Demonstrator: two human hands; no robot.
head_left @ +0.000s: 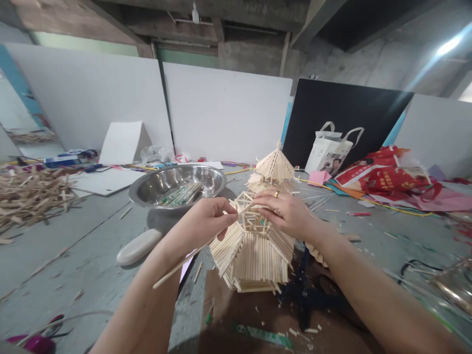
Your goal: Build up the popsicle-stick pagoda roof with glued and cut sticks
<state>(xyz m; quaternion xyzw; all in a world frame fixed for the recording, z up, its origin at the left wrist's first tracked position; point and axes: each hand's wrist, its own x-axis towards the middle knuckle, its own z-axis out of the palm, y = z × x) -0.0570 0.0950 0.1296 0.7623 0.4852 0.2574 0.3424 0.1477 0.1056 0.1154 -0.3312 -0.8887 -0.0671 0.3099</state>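
Observation:
A model pagoda of thin wooden sticks [260, 255] stands in front of me, with sloping stick-covered roof sides below and an open stick frame above. Over that frame, my left hand [210, 221] is closed in a pinch on a long wooden stick [169, 275], whose near end slants down to the left. My right hand [285, 211], wearing a ring, has its fingers bent at the stick's far end, against the frame. Exactly where its fingertips grip is partly hidden. Behind the hands rises a pointed stick roof [276, 164].
A steel bowl [142, 200] holding green-and-clear packets stands left, near a white oval object [139, 247]. Wood scraps [33, 191] pile far left. A brown board [228, 324] lies under the model. A white bag [326, 152] and red packaging [383, 172] are back right.

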